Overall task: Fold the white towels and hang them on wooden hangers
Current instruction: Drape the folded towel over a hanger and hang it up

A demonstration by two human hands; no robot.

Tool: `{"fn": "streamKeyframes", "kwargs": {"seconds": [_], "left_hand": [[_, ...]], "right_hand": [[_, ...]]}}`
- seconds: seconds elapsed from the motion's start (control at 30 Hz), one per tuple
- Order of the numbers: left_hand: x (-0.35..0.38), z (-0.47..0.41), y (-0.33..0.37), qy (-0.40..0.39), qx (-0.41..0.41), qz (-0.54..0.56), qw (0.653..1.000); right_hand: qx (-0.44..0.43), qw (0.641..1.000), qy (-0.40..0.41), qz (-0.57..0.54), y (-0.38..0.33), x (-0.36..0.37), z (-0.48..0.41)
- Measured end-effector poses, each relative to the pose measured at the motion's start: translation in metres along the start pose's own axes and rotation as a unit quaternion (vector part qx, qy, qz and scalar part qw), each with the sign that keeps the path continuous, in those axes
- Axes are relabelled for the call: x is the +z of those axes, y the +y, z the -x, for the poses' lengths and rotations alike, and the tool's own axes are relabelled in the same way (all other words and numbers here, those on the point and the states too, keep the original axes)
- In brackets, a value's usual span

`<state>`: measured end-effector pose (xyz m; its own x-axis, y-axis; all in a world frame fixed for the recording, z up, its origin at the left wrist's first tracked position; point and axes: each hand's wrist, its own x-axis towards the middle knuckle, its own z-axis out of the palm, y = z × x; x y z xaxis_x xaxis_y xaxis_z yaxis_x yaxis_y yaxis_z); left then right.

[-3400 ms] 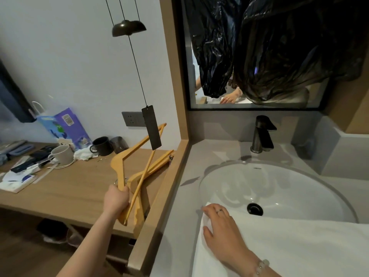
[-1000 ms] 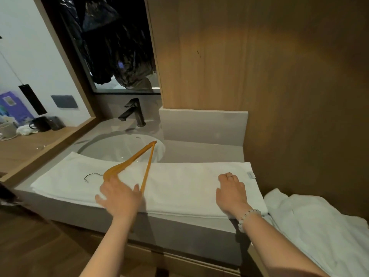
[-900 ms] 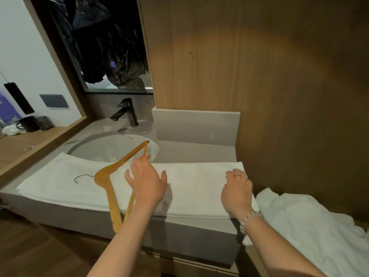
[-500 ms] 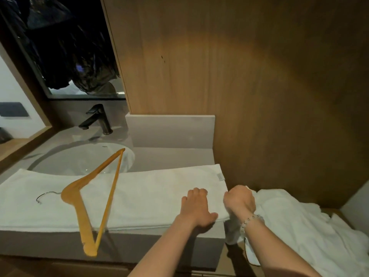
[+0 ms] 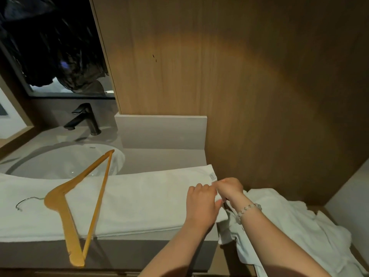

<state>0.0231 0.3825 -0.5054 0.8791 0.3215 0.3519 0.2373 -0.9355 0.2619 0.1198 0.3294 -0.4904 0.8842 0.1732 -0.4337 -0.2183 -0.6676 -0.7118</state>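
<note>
Left hand [image 5: 201, 204] has let go of the hanger [image 5: 66, 226], which now lies across the folded towel [image 5: 139, 200] on the counter [image 5: 159, 158]. Both hands have moved to the towel's right end. The left and the right hand [image 5: 229, 187] curl on its edge, probably to fold it over the hanger.

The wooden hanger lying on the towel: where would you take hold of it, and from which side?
Take the thick near arm of the hanger, coming from the front. It lies flat on the towel, so fingers cannot get under most of it, but that arm's end juts past the counter edge, leaving room to wrap round it. The wire hook is probably a poorer hold.
</note>
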Motion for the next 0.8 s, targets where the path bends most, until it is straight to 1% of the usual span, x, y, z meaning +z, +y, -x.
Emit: {"fn": "streamKeyframes", "kwargs": {"seconds": [0.03, 0.1, 0.17, 0.23, 0.33, 0.43, 0.5, 0.63, 0.7, 0.73, 0.8], "left_hand": [[-0.001, -0.003, -0.003, 0.01, 0.005, -0.016, 1.0], [-0.003, -0.005, -0.008, 0.003, 0.009, -0.044, 0.999], [-0.001, -0.005, -0.016, 0.01, -0.013, -0.025, 1.0], [-0.008, -0.005, -0.024, 0.043, -0.036, 0.008, 0.998], [-0.02, -0.007, -0.042, 0.117, -0.098, 0.061, 0.986], [-0.031, -0.004, -0.068, 0.176, -0.155, 0.101, 0.967], [-0.036, 0.001, -0.082, 0.209, -0.188, 0.101, 0.954], [-0.048, 0.015, -0.101, 0.226, -0.233, 0.103, 0.94], [-0.056, 0.02, -0.107, 0.224, -0.264, 0.109, 0.932], [-0.059, 0.022, -0.11, 0.221, -0.283, 0.112, 0.926], [-0.065, 0.024, -0.119, 0.218, -0.321, 0.146, 0.91]], "right_hand": [[-0.002, 1.0, 0.015, -0.004, -0.001, 0.001, -0.001], [0.005, 0.998, 0.058, -0.026, -0.002, 0.0, -0.002], [0.022, 0.995, 0.091, -0.042, -0.002, 0.0, -0.003], [0.05, 0.99, 0.103, -0.077, -0.002, 0.001, -0.004], [0.077, 0.981, 0.089, -0.152, -0.006, 0.01, -0.005], [0.064, 0.977, 0.038, -0.201, -0.026, 0.034, -0.003], [0.03, 0.976, 0.003, -0.216, -0.041, 0.056, -0.002], [-0.06, 0.986, -0.055, -0.145, -0.066, 0.088, 0.036], [-0.125, 0.976, -0.086, -0.158, -0.074, 0.103, 0.059], [-0.159, 0.967, -0.113, -0.165, -0.077, 0.112, 0.07], [-0.214, 0.95, -0.174, -0.144, -0.081, 0.13, 0.09]]}}
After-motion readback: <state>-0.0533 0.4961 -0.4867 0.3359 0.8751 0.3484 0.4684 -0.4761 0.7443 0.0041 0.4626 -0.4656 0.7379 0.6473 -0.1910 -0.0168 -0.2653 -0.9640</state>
